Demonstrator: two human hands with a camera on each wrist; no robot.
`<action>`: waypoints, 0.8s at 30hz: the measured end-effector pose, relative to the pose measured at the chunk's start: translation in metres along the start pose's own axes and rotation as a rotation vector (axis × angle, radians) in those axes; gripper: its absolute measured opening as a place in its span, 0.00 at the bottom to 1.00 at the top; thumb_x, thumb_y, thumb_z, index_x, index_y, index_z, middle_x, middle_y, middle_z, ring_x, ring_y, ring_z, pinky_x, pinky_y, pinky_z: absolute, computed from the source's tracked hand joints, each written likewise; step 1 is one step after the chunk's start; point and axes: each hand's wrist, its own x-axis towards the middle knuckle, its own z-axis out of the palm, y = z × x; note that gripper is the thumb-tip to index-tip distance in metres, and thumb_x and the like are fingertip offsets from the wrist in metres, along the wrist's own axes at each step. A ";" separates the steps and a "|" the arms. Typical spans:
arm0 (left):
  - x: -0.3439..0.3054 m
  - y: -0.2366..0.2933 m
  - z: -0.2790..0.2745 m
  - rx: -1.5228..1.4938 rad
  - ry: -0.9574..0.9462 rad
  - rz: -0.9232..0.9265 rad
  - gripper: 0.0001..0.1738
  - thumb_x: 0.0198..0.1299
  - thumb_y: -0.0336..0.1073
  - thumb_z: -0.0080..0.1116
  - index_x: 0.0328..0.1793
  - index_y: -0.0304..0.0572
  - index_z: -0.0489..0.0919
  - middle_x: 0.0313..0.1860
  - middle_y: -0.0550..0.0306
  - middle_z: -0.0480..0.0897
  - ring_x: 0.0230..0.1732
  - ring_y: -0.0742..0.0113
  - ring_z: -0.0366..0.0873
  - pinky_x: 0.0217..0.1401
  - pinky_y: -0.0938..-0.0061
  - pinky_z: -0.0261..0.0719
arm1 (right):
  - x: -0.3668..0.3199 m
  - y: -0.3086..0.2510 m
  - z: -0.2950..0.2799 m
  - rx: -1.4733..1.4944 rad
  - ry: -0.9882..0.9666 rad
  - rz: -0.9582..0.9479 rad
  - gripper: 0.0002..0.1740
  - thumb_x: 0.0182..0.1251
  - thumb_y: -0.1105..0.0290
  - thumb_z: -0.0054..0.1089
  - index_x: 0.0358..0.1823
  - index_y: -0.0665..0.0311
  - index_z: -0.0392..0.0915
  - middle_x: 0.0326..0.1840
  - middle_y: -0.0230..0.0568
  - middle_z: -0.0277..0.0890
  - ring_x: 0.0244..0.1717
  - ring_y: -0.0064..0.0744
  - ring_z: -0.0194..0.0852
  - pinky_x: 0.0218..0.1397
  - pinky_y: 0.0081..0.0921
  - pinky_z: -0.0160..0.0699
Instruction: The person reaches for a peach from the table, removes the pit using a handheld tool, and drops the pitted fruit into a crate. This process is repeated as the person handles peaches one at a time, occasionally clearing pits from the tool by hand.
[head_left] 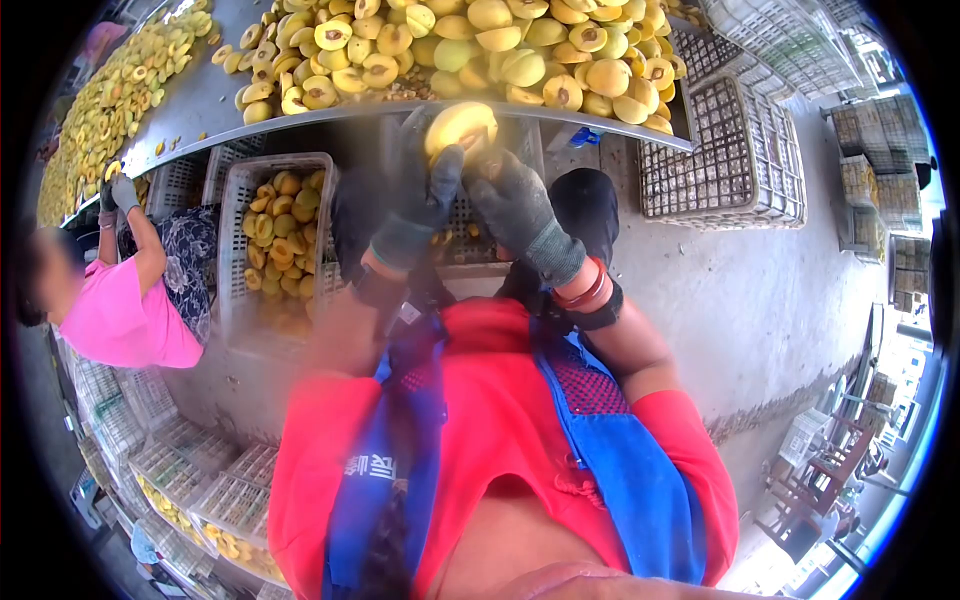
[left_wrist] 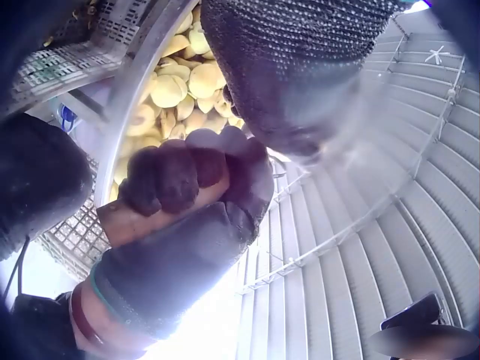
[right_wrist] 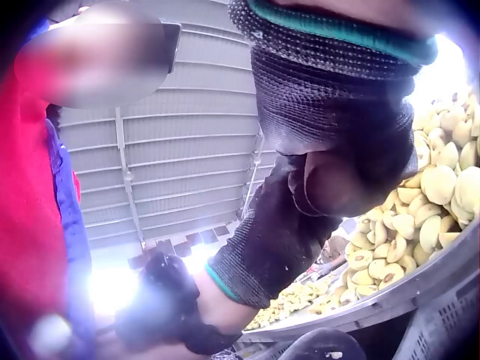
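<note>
Both hands wear dark knit gloves and are close together in front of the bench edge. My left hand [head_left: 425, 200] holds a yellow peach [head_left: 461, 128], thumb against its near side. Close beside it, my right hand [head_left: 515, 205] grips a tool with a wooden handle [left_wrist: 124, 225], seen in the left wrist view with the fingers curled round it. The tool's working end is mostly hidden between the gloves. Behind the hands, cut peaches [head_left: 490, 40] are heaped on the metal bench [head_left: 400, 113], many with a brown hollow or pit showing.
A crate [head_left: 232, 215] of peach halves stands on the floor at left, beside my legs. A person in pink [head_left: 135, 310] works further left along the bench. Stacked crates [head_left: 720, 165] stand at the right, by the bench corner.
</note>
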 end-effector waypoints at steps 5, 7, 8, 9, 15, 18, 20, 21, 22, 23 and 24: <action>0.003 0.008 0.003 -0.099 0.040 -0.031 0.25 0.69 0.39 0.47 0.66 0.29 0.64 0.57 0.44 0.75 0.57 0.58 0.75 0.61 0.66 0.73 | 0.003 -0.003 -0.001 -0.037 -0.015 -0.024 0.14 0.61 0.68 0.56 0.43 0.68 0.69 0.30 0.58 0.76 0.35 0.61 0.77 0.36 0.44 0.75; 0.003 0.011 0.004 -0.116 0.067 -0.056 0.25 0.69 0.39 0.46 0.66 0.29 0.64 0.57 0.43 0.75 0.56 0.57 0.75 0.61 0.66 0.74 | 0.003 -0.006 0.000 -0.018 0.000 -0.036 0.15 0.61 0.67 0.56 0.45 0.69 0.69 0.30 0.57 0.77 0.36 0.60 0.78 0.37 0.44 0.75; 0.003 0.012 0.004 -0.124 0.081 -0.069 0.25 0.69 0.39 0.46 0.66 0.29 0.64 0.57 0.43 0.75 0.56 0.57 0.75 0.60 0.65 0.74 | 0.001 -0.007 0.001 -0.002 0.021 -0.048 0.16 0.61 0.67 0.57 0.46 0.69 0.69 0.31 0.57 0.77 0.36 0.60 0.78 0.38 0.43 0.76; 0.004 0.012 0.004 -0.120 0.087 -0.044 0.25 0.69 0.39 0.45 0.66 0.28 0.64 0.57 0.43 0.75 0.56 0.56 0.75 0.60 0.65 0.74 | 0.002 -0.007 0.002 0.012 0.041 -0.061 0.17 0.61 0.66 0.57 0.47 0.69 0.69 0.31 0.56 0.77 0.36 0.59 0.78 0.38 0.43 0.76; 0.008 0.015 0.003 -0.129 0.107 0.045 0.27 0.70 0.43 0.46 0.66 0.27 0.64 0.57 0.43 0.74 0.55 0.56 0.75 0.60 0.64 0.74 | 0.000 -0.003 -0.001 0.090 -0.017 -0.128 0.19 0.63 0.64 0.57 0.51 0.68 0.69 0.35 0.51 0.78 0.35 0.48 0.80 0.39 0.36 0.78; 0.009 0.029 -0.001 -0.144 0.073 -0.040 0.28 0.70 0.45 0.46 0.66 0.28 0.64 0.57 0.42 0.74 0.54 0.55 0.75 0.59 0.64 0.75 | 0.000 -0.006 -0.001 0.145 -0.031 -0.043 0.17 0.64 0.65 0.57 0.50 0.67 0.70 0.34 0.50 0.77 0.34 0.43 0.80 0.38 0.34 0.78; 0.017 0.048 -0.011 -0.089 -0.034 -0.113 0.29 0.70 0.47 0.46 0.66 0.28 0.64 0.56 0.42 0.74 0.54 0.55 0.75 0.58 0.63 0.76 | -0.002 -0.003 0.000 0.164 0.000 -0.118 0.15 0.64 0.67 0.57 0.47 0.67 0.69 0.30 0.50 0.76 0.32 0.41 0.80 0.37 0.34 0.77; 0.013 0.045 -0.008 0.007 0.009 -0.100 0.29 0.70 0.47 0.46 0.66 0.28 0.64 0.56 0.42 0.74 0.54 0.55 0.76 0.57 0.64 0.76 | -0.001 -0.004 0.000 0.163 0.025 -0.158 0.14 0.63 0.68 0.58 0.46 0.66 0.69 0.29 0.49 0.76 0.31 0.39 0.80 0.36 0.33 0.77; 0.004 0.039 -0.002 0.101 0.055 -0.089 0.29 0.70 0.48 0.46 0.66 0.28 0.64 0.56 0.42 0.74 0.53 0.55 0.76 0.57 0.64 0.76 | 0.001 -0.010 0.001 0.099 0.051 -0.128 0.11 0.62 0.70 0.58 0.42 0.66 0.69 0.26 0.52 0.75 0.29 0.47 0.80 0.34 0.37 0.77; 0.000 0.037 0.004 0.196 0.101 -0.080 0.30 0.70 0.48 0.46 0.66 0.28 0.64 0.56 0.42 0.74 0.53 0.55 0.76 0.57 0.64 0.76 | 0.004 0.003 0.008 0.153 0.028 -0.119 0.11 0.62 0.70 0.58 0.42 0.66 0.68 0.26 0.53 0.75 0.30 0.51 0.80 0.34 0.39 0.76; 0.004 0.040 0.004 0.306 0.077 0.012 0.29 0.70 0.47 0.46 0.66 0.28 0.64 0.57 0.42 0.74 0.54 0.54 0.76 0.57 0.64 0.76 | 0.009 0.010 0.015 0.210 0.004 -0.110 0.11 0.62 0.70 0.58 0.41 0.66 0.68 0.26 0.54 0.75 0.31 0.54 0.80 0.34 0.40 0.76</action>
